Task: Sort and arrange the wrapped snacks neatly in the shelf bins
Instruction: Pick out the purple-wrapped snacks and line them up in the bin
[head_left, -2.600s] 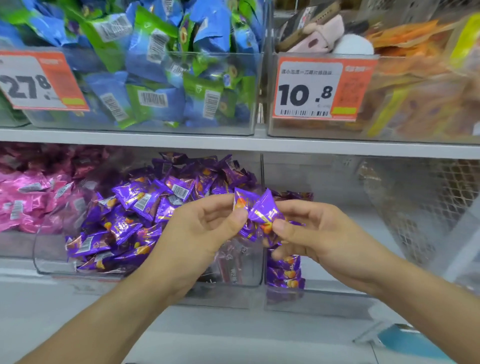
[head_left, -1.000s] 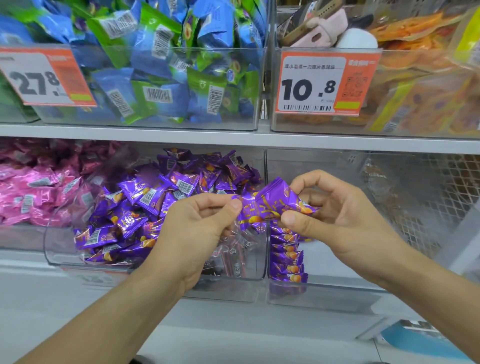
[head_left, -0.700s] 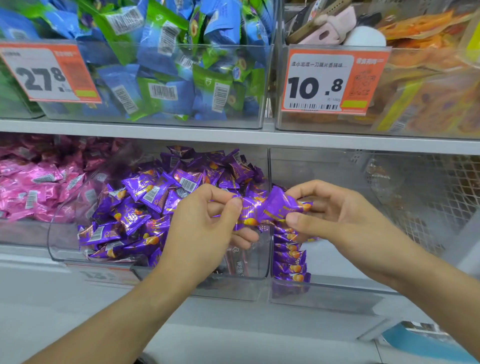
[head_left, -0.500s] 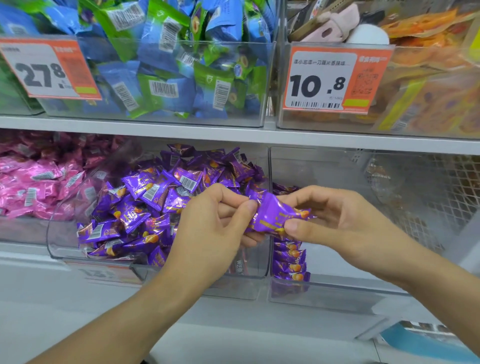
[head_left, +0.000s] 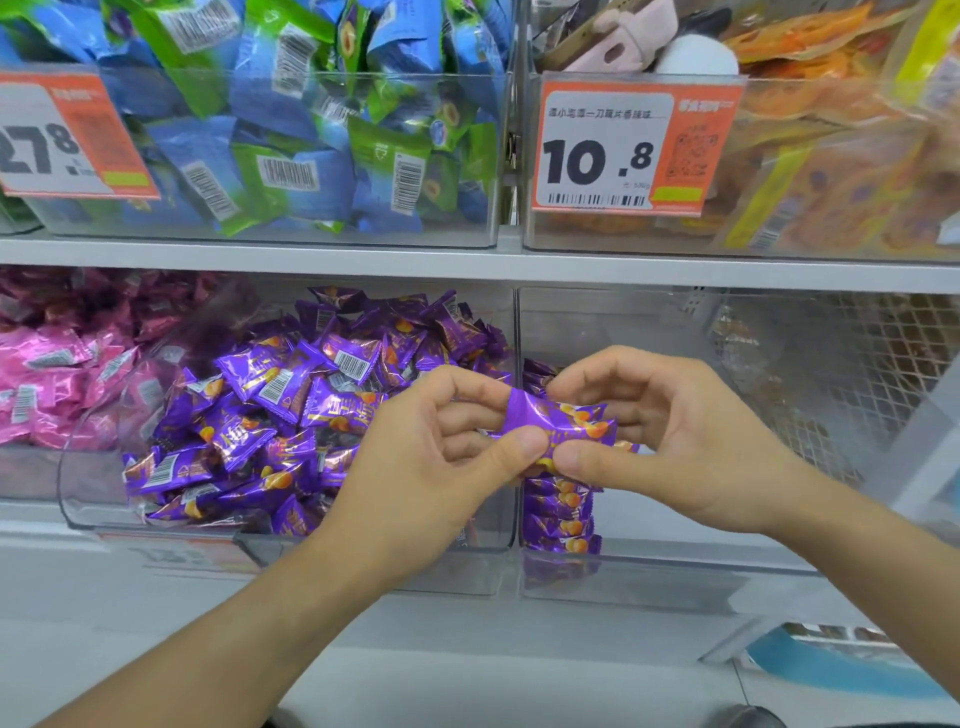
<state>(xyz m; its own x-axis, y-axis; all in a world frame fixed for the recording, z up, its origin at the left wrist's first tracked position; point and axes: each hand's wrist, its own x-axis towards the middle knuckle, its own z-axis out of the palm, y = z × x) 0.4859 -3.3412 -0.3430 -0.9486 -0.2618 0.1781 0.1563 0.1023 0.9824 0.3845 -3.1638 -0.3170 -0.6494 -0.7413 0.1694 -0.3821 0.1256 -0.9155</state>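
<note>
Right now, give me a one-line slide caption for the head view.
Both hands, left hand and right hand, pinch a small stack of purple snacks in front of the lower shelf bins.

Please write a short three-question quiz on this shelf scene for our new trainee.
1. True or false: both hands hold the same small bundle of purple snacks.
2. Where does the neat stack of purple snacks stand? A) the heaped purple bin B) the clear bin to its right C) the pink bin
3. Fill in: the price tag above the right lower bin reads ____.

Key: 1 true: the left hand and the right hand both pinch it. 2 B. 3 10.8.
</note>
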